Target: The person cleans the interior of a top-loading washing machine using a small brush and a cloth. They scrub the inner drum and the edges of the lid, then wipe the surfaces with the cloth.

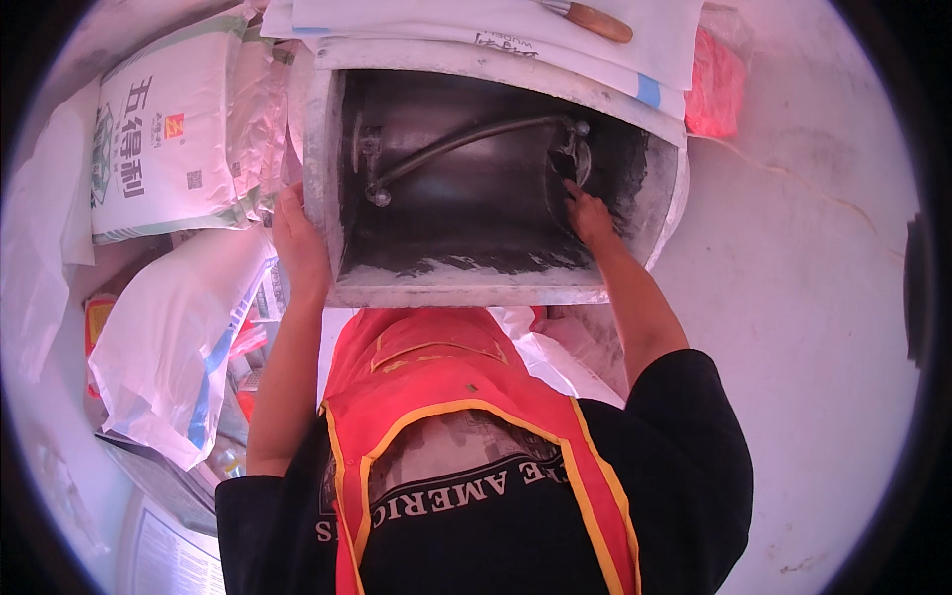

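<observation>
Before me is a metal mixing trough (468,294), probably a dough mixer's, its rim and inner walls smeared with pale flour. A curved metal stirring bar (468,143) spans its dark interior between two rounded end fittings. My left hand (300,238) lies against the outer left wall of the trough, fingers pointing up and holding nothing that I can see. Inside at the right end, my right hand (591,217) grips a dark flat scraper (558,186), index finger stretched along it. The scraper is close to the right end wall, below the bar's right fitting; its exact outline blends into the dark metal.
White flour sacks (167,149) with printing are stacked at the left, above a crumpled white sack (178,335). Folded sacks (446,18) lie behind the trough, with a wooden-handled tool (599,22) on top. A red plastic bag (714,85) and a thin cord (796,175) are at the right.
</observation>
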Demonstrator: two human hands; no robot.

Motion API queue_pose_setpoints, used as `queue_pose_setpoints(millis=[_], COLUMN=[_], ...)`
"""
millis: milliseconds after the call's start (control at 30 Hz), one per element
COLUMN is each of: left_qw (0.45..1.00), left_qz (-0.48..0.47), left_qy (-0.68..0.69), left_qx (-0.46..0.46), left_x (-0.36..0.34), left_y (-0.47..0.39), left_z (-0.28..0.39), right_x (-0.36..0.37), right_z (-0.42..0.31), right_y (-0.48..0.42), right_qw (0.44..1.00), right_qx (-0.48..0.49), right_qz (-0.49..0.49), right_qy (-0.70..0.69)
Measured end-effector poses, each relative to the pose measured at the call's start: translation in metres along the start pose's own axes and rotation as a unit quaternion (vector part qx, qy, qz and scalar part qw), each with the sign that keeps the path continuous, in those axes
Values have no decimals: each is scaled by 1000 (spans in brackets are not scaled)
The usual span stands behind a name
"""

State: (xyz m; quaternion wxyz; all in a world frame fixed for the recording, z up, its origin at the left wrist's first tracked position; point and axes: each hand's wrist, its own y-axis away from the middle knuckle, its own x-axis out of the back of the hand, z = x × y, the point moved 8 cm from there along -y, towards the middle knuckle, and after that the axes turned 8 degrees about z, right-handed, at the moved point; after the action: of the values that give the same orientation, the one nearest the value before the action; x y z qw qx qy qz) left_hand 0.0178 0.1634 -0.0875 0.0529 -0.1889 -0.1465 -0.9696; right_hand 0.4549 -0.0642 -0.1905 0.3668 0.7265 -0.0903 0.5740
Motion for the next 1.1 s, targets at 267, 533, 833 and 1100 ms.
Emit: queue_pose_setpoints(millis=[267,533,833,1100], left_qw=[1000,1000,1000,999], left_qz=[13,14,7,12], left_qy=[-9,-11,-6,-20], left_qx=[-22,-18,-8,-45], left_x=[0,1,2,4], left_y=[-2,-7,-8,-8], left_z=[-5,-12,-19,-15], right_x=[-6,32,52,35], right_z=[21,2,5,7], right_y=[-35,5,-17,-91], right_qw=[963,994,998,987], right_qx=[-84,-68,-37,20], right_qz=[50,75,44,-126], right_qy=[-252,-41,41,97])
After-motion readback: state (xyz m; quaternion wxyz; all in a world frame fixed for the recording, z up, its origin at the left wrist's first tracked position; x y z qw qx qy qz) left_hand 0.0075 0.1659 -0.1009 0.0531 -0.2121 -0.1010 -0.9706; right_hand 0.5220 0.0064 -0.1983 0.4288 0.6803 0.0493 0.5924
